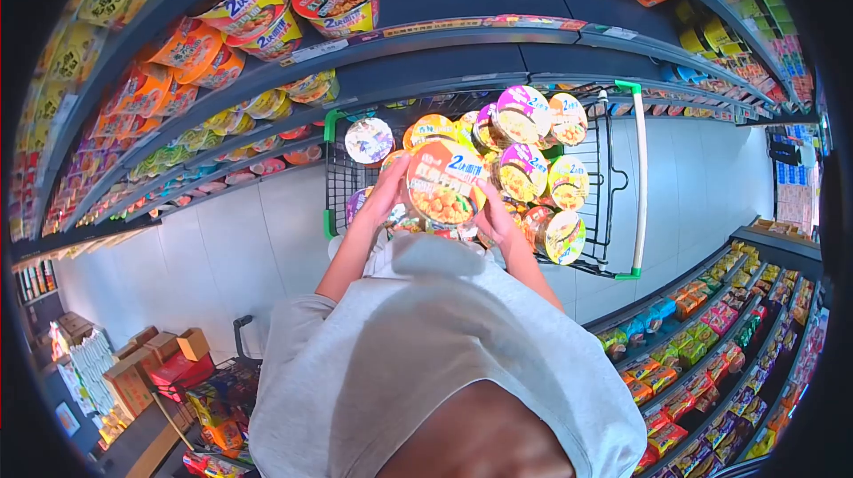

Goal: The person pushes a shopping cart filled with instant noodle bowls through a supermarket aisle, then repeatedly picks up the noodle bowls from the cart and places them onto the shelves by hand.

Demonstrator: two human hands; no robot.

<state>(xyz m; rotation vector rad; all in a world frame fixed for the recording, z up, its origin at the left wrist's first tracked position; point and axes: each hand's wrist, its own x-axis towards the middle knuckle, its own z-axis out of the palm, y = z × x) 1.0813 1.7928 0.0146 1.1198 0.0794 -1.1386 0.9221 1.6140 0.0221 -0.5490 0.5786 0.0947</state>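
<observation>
Between my two hands is an instant noodle cup (pixel 446 183) with an orange and white lid facing up. My left hand (pixel 388 190) grips its left side, and my right hand (pixel 498 217) is on its right side. The cup is held over a wire shopping cart (pixel 613 176) with green corners. Inside the cart lie several more noodle cups, among them a purple-lidded cup (pixel 522 114) and a yellow-lidded cup (pixel 569 182). A white-lidded cup (pixel 369 139) sits at the cart's left end. The held cup hides part of the load beneath it.
Shelves (pixel 426 38) of noodle cups run along the far side of the cart. Behind on the right stands a rack of packaged goods (pixel 702 362). Cardboard boxes (pixel 133 380) and another loaded cart (pixel 218 398) are at lower left. Pale tiled floor (pixel 240 238) lies between them.
</observation>
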